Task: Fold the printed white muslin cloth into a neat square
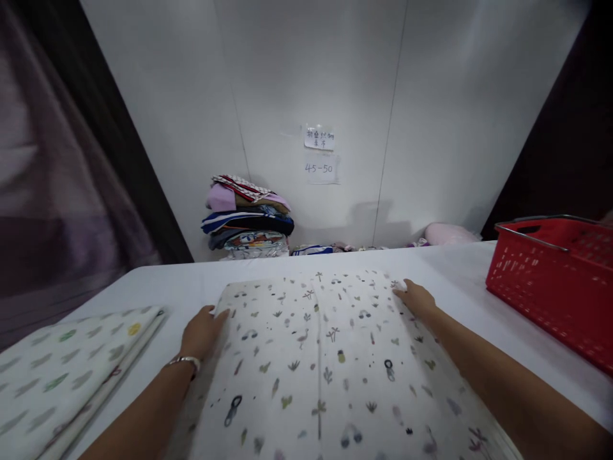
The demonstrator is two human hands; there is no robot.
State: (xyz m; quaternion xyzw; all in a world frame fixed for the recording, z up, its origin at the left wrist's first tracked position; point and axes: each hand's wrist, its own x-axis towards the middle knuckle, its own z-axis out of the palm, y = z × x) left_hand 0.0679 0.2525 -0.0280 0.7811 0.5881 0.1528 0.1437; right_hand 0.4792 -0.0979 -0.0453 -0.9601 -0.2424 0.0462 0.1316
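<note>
A white cloth (316, 358) printed with small plants and flamingos lies spread flat on the white table (182, 284) in front of me. My left hand (201, 332) rests at the cloth's far left corner, fingers closed round its edge. My right hand (417, 298) lies at the far right corner with the fingers curled onto the fabric. A thin bracelet sits on my left wrist.
A folded leaf-print cloth (62, 374) lies at the near left. A red plastic basket (555, 281) with a metal handle stands at the right. A stack of folded clothes (249, 220) and a pink bundle (447, 234) sit by the back wall, under paper notes (320, 153).
</note>
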